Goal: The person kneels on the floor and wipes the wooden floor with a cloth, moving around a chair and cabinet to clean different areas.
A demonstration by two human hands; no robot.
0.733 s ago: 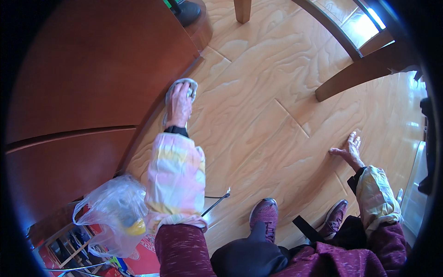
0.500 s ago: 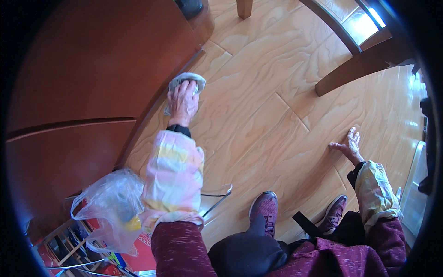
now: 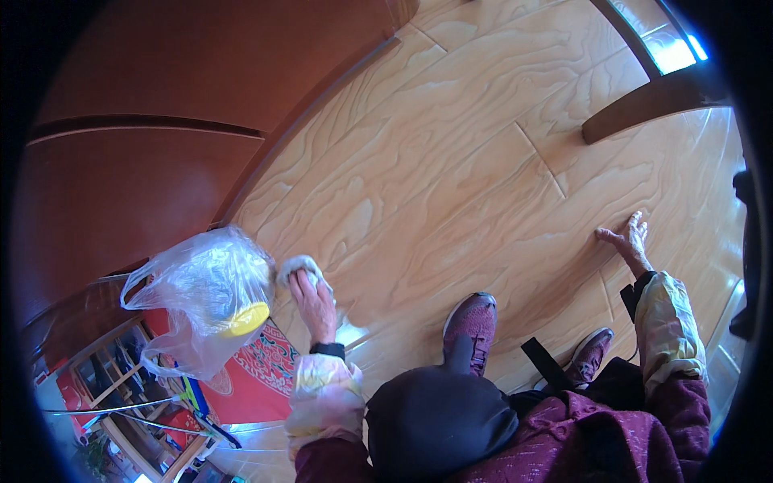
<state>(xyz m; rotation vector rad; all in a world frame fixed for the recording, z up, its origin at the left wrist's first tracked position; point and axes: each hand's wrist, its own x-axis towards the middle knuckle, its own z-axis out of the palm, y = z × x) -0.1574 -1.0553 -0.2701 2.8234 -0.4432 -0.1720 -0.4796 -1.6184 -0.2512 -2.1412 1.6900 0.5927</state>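
Note:
My left hand (image 3: 315, 307) is closed on a pale grey-white cloth (image 3: 300, 266), pressing it to the wood-grain floor (image 3: 451, 193). Right beside the cloth stands a clear plastic bag (image 3: 189, 274) with a yellow lid (image 3: 248, 319) showing through it. Off to the right, my right hand (image 3: 633, 244) is open, thumb and fingers spread, with nothing in it. It is low over the floor; I cannot tell whether it touches. Pale patterned sleeve covers are on both forearms.
A red-brown cabinet (image 3: 145, 181) fills the upper left. A wooden furniture leg (image 3: 644, 113) stands at the upper right. Behind the bag are a red patterned mat (image 3: 258, 370) and a wooden rack (image 3: 121, 386). My maroon shoes (image 3: 469, 326) are at the lower middle.
My left hand has drawn the cloth back toward me, from along the cabinet's base to beside the plastic bag. My right hand stays spread. The view has shifted somewhat.

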